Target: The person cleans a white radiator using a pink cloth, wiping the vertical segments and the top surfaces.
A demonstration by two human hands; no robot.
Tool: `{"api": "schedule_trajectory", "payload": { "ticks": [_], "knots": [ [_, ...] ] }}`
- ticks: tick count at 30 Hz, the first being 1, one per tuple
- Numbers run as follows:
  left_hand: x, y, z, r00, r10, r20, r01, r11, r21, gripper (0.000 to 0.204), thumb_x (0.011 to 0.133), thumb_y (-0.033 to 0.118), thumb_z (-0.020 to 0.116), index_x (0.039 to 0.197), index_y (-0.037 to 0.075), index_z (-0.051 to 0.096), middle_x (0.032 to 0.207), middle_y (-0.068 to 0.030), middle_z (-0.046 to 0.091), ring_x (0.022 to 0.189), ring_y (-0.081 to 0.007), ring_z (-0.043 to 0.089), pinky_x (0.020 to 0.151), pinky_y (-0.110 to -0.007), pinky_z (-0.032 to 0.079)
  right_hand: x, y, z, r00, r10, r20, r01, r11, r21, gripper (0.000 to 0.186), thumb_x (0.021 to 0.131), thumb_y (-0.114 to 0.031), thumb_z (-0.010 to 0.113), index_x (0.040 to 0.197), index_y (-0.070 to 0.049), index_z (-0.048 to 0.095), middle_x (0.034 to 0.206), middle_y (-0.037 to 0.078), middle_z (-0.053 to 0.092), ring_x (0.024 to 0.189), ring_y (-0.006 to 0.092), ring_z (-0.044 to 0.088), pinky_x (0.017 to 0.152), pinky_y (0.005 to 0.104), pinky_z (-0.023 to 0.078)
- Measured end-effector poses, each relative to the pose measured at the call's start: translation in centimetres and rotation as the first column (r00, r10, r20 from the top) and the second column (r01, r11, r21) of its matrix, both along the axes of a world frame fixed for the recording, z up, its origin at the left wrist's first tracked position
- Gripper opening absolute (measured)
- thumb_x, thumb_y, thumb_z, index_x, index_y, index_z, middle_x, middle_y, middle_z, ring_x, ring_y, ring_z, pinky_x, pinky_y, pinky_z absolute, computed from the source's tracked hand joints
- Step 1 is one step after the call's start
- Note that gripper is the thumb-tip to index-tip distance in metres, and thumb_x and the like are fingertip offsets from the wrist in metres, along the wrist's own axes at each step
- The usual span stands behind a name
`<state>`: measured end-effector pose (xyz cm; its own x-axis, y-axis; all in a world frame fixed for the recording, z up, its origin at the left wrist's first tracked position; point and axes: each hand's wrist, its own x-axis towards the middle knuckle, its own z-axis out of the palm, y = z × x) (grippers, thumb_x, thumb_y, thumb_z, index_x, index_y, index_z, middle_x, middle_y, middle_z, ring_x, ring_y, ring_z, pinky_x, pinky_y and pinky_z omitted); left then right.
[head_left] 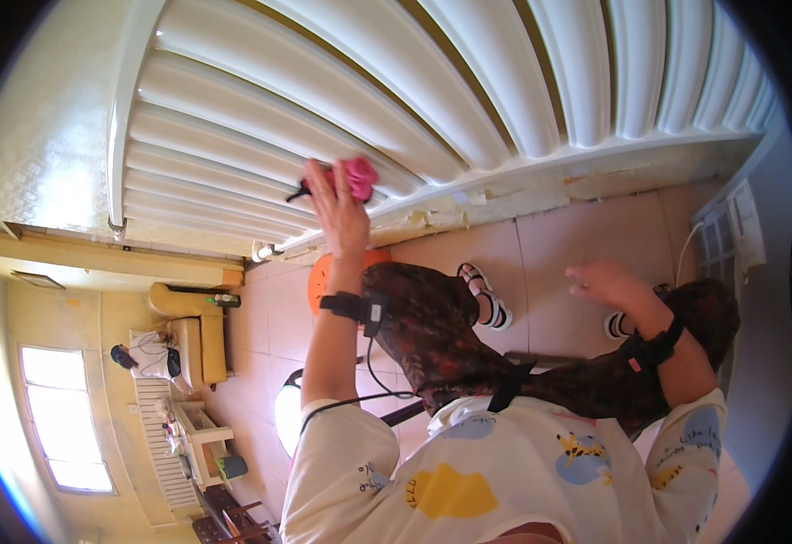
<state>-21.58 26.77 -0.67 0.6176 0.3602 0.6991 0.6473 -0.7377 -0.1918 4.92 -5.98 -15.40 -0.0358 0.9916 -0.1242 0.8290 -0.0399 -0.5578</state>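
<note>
Pink cloth point(360, 179) lies under the left hand point(339, 215), against the radiator point(588, 91); fingers extend over it, though whether they pinch, I cannot tell.

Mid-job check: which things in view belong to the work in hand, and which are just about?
In use:
- pink cloth, under the left hand
- white slatted radiator, behind the cloth

Apparently just about:
- orange stool
- yellow sofa
- bottle by the sofa

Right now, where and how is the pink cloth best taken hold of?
Likely pinch the bunched pink cloth by its right-side folds, coming from the right: they bulge out free, while the left grip covers much of its left part.
</note>
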Motion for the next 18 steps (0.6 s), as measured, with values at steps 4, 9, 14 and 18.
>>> {"api": "schedule_trajectory", "payload": {
  "ticks": [4, 9, 14, 18],
  "knots": [
    [0.2, -1.7, 0.4, 0.992, 0.044, -0.115, -0.047, 0.999, -0.023, 0.063, 0.073, -0.003, 0.057, 0.132, 0.019, 0.048, 0.144, -0.0224, 0.025, 0.131, -0.0397, 0.030, 0.102, -0.052, 0.031, -0.1, 0.3, -0.6, 1.000, -0.002, -0.021, 0.001, 0.996, -0.087, 0.035, 0.082, -0.029, 0.057, 0.111, -0.009, 0.059, 0.094, 0.016, 0.064, 0.087, 0.0356, 0.060, 0.077, 0.0436, 0.048],
    [3.2, 0.5, 14.5, 0.948, -0.118, 0.296, -0.051, 0.860, 0.508, 0.060, 0.067, -0.006, 0.059, 0.120, 0.021, 0.062, 0.127, -0.0165, 0.043, 0.113, -0.0321, 0.044, 0.090, -0.043, 0.036, 0.2, 0.5, -1.2, 0.997, -0.051, -0.055, 0.044, 0.990, -0.133, 0.038, 0.082, -0.031, 0.058, 0.113, -0.010, 0.059, 0.095, 0.016, 0.065, 0.086, 0.0357, 0.061, 0.077, 0.0440, 0.048],
    [8.9, -1.0, 27.7, 0.834, -0.394, 0.386, 0.043, 0.745, 0.666, 0.051, 0.072, -0.003, 0.054, 0.119, 0.016, 0.062, 0.128, -0.0154, 0.042, 0.113, -0.0335, 0.042, 0.092, -0.044, 0.037, -0.2, 0.6, -0.6, 0.993, -0.088, -0.080, 0.077, 0.989, -0.129, 0.037, 0.081, -0.033, 0.058, 0.110, -0.010, 0.061, 0.100, 0.015, 0.064, 0.091, 0.0348, 0.060, 0.080, 0.0437, 0.047],
    [11.0, 1.8, 21.8, 0.764, -0.543, 0.348, 0.317, 0.786, 0.530, 0.059, 0.072, -0.004, 0.050, 0.128, 0.017, 0.052, 0.144, -0.0168, 0.031, 0.134, -0.0376, 0.026, 0.108, -0.050, 0.025, -0.2, 0.9, 1.2, 0.995, -0.090, -0.037, 0.084, 0.987, -0.137, 0.036, 0.081, -0.033, 0.058, 0.109, -0.010, 0.061, 0.100, 0.015, 0.064, 0.090, 0.0341, 0.061, 0.079, 0.0436, 0.048]
  ]
}}
